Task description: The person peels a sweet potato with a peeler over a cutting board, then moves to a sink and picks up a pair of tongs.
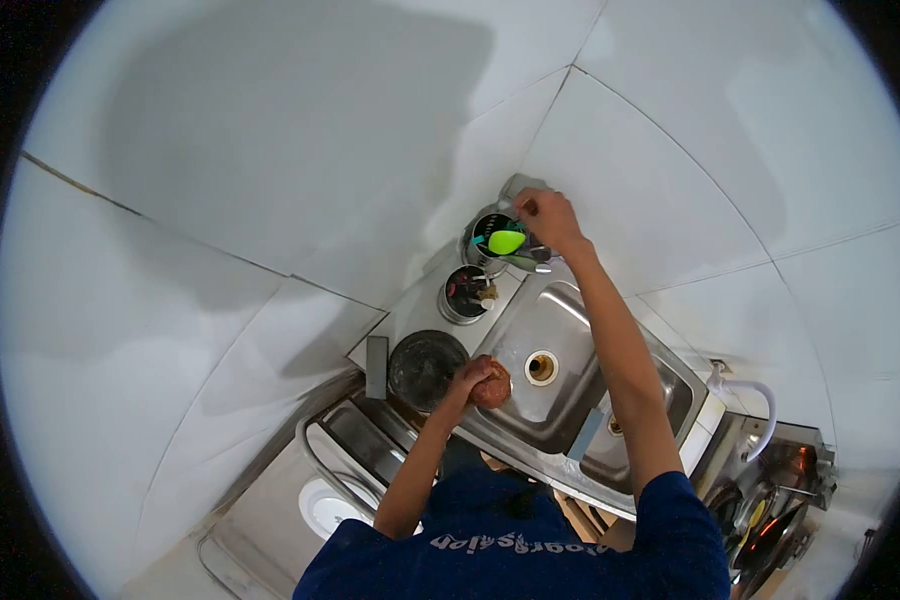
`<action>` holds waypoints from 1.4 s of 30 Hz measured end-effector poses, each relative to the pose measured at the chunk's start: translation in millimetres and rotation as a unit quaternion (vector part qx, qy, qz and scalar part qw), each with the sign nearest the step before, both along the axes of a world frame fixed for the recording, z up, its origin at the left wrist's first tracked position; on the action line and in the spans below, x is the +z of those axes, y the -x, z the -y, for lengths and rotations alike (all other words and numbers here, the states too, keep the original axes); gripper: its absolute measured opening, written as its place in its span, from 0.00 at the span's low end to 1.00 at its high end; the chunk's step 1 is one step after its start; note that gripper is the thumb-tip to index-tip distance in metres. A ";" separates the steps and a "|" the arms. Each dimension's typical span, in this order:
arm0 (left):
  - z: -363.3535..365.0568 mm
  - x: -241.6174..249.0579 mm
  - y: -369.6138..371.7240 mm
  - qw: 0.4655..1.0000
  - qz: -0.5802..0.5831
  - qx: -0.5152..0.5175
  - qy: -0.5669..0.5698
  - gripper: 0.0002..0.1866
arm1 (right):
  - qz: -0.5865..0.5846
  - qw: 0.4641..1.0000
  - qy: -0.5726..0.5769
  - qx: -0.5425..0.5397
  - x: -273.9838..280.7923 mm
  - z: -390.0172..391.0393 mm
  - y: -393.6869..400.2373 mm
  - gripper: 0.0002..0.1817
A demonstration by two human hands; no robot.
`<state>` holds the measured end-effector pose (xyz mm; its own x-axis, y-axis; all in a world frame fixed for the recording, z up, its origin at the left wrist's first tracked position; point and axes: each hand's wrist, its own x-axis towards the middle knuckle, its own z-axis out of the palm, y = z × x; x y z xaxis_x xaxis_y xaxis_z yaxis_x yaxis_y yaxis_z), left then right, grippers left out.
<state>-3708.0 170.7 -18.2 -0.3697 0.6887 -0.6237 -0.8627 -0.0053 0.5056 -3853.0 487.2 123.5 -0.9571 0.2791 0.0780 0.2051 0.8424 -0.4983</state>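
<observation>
My left hand (pixel 473 374) is closed on a round reddish-brown object (pixel 493 388) above the left rim of the steel sink (pixel 515 345). My right hand (pixel 550 217) reaches to the back corner, fingers pinched together over a metal utensil holder (pixel 478 243); what they pinch, if anything, is hidden. Right beside those fingers, a bright green spoon-like head (pixel 506 242) sticks out of the holder. Behind the hand is a grey translucent item (pixel 522 186). The faucet (pixel 543 267) is just below my right wrist.
A second metal holder (pixel 464 295) with small items stands on the counter, near a dark round pan or stone (pixel 427 368). A grey divider (pixel 585 434) crosses the sink. Left are a metal rack (pixel 320 455) and white plate (pixel 330 508); right, a white hose (pixel 767 410) and stacked pans (pixel 770 520).
</observation>
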 end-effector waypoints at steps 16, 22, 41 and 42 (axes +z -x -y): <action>11.3 16.7 20.1 0.999 0.000 0.012 -0.034 0.37 | -0.155 0.914 0.374 -0.008 25.4 -25.5 -45.1 0.14; 4.7 20.6 23.1 1.000 -0.008 0.016 -0.023 0.36 | -0.201 0.906 0.372 -0.025 17.5 -23.8 -57.1 0.11; 23.1 13.1 16.3 0.999 0.007 0.034 -0.011 0.35 | -0.263 0.895 0.357 -0.035 10.4 -18.0 -57.8 0.12; 23.7 11.6 17.1 0.999 0.007 0.034 -0.012 0.35 | -0.270 0.893 0.357 -0.043 10.1 -18.2 -57.9 0.12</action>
